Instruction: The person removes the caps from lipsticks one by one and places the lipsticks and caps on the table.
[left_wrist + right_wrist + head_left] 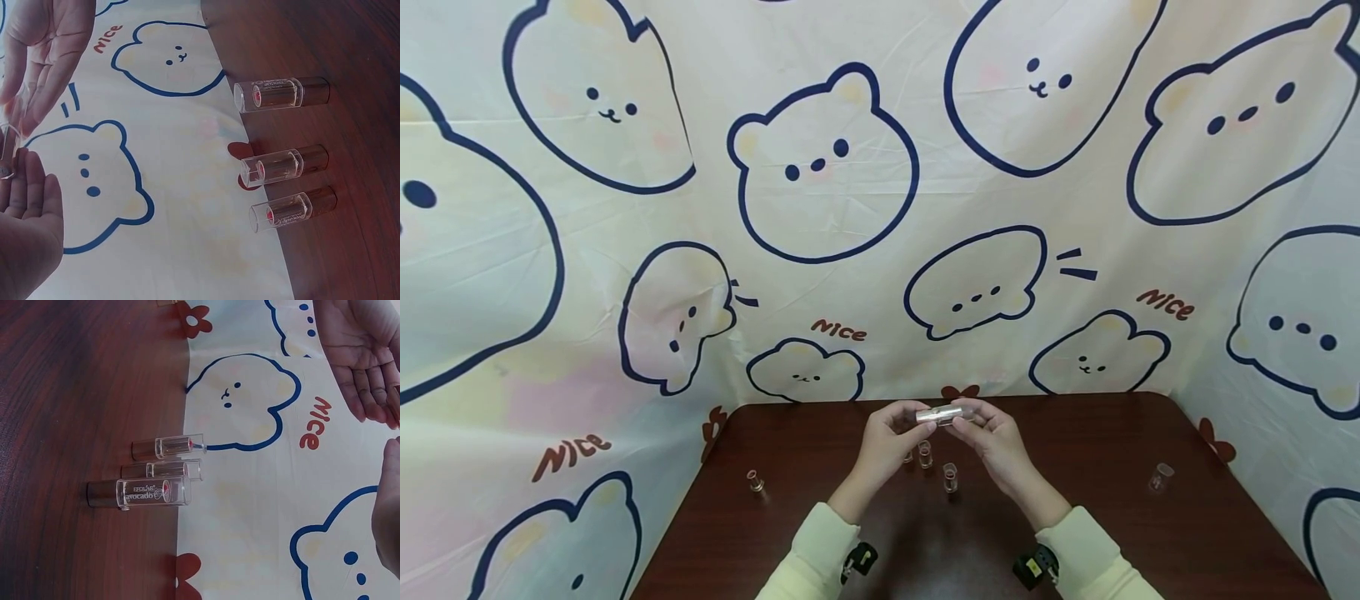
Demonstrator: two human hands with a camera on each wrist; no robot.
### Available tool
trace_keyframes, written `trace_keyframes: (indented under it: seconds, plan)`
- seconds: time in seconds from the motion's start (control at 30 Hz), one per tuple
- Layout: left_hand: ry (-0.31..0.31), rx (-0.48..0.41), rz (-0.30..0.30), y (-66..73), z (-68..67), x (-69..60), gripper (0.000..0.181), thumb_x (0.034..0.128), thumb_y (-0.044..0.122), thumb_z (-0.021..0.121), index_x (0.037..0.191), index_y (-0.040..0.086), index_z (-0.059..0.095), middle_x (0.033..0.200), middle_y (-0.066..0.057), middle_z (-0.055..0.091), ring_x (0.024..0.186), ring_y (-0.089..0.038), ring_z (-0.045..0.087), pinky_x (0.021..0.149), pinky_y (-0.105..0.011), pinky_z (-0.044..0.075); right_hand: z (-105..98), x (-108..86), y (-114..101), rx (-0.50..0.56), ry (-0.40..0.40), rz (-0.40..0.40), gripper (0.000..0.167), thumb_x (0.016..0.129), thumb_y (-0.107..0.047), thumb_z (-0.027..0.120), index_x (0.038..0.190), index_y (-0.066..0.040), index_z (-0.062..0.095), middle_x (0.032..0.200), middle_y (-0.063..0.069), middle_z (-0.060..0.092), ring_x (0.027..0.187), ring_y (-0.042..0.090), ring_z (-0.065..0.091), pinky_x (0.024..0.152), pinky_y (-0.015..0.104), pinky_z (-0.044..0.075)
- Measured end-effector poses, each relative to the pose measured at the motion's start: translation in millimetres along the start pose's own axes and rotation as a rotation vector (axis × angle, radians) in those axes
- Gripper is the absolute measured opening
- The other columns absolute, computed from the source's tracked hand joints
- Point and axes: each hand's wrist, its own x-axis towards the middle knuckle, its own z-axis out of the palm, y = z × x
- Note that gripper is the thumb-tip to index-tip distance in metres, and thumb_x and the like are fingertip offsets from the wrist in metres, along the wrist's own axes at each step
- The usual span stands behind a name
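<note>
1. Head view: two hands meet over a dark wooden bench, above the avocado-lettered lipstick, which stands upright in its clear cap.
2. Left hand and right hand each pinch one end of a held lipstick tube, kept nearly level, raised above the avocado-lettered lipstick and slightly to its left.
3. Two more capped lipsticks stand just left of and behind the avocado-lettered lipstick, one partly hidden.
4. Well to its left stands an uncapped lipstick base; well to its right sits a loose clear cap.
5. Joining cap and base appears to be the step in hand; covering fingers make it impossible to tell whether the cap is fully seated.
6. Next would likely come a straight push, ends aligned, then a steady upright placement beside the avocado-lettered lipstick without nudging its slim neighbours.
</note>
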Motion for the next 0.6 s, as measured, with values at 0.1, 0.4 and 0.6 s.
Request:
trace_keyframes:
  seconds: [0.1,0.4,0.6]
  plan:
    - [0.004,0.01,0.001,2.3,-0.1,-0.7,0.02,0.0881,0.008,0.072,0.107,0.002,0.069,0.094,-0.008,0.068,0.078,-0.022,0.059,0.064,-0.023,0.05,0.6,0.3,-1.2,-0.006,0.004,-0.001,0.043,0.091,-0.006,0.067,0.127,0.012,0.05,0.112,0.012,0.064,0.103,0.021,0.066,0.09,0.034,0.05]
    - [0.016,0.027,0.006,6.1,-0.6,-2.8,0.02,0.088,0.009,0.072,0.107,0.002,0.07,0.092,-0.011,0.068,0.073,-0.015,0.059,0.059,-0.024,0.049,0.2,0.9,-2.6,-0.033,0.0,-0.016,0.04,0.091,-0.005,0.067,0.125,0.011,0.053,0.11,0.011,0.066,0.102,0.02,0.067,0.089,0.033,0.05]
    - [0.0,0.011,0.014,4.7,-2.5,-4.0,0.02,0.0876,0.007,0.072,0.107,0.001,0.07,0.093,-0.013,0.069,0.074,-0.02,0.061,0.058,-0.023,0.048,-1.2,0.1,-2.4,-0.042,-0.024,-0.023,0.039,0.091,-0.003,0.066,0.123,0.013,0.052,0.109,0.011,0.067,0.1,0.021,0.067,0.088,0.033,0.05]
